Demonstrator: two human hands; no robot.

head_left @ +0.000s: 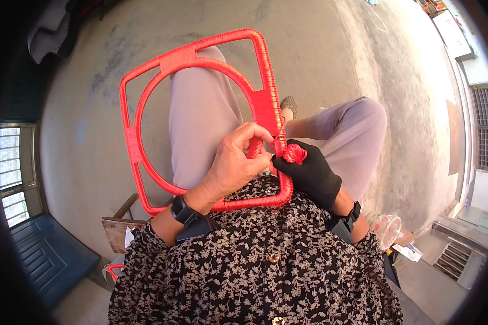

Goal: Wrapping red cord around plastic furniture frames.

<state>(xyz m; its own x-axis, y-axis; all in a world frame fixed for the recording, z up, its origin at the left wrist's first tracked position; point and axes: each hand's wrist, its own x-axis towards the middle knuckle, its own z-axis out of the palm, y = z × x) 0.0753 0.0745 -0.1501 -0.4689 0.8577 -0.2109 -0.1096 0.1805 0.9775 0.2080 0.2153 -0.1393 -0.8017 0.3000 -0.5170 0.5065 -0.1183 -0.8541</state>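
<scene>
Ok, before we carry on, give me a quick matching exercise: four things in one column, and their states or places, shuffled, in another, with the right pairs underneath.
Things:
1. left hand
2. red frame
3. right hand
4. red cord bundle

States and places:
A. squarish outside, with a ring inside
B. gathered in loops against the gloved hand
C. bare, with a dark band at the wrist
D. covered in black

Right pairs: 1-C, 2-A, 3-D, 4-B
</scene>
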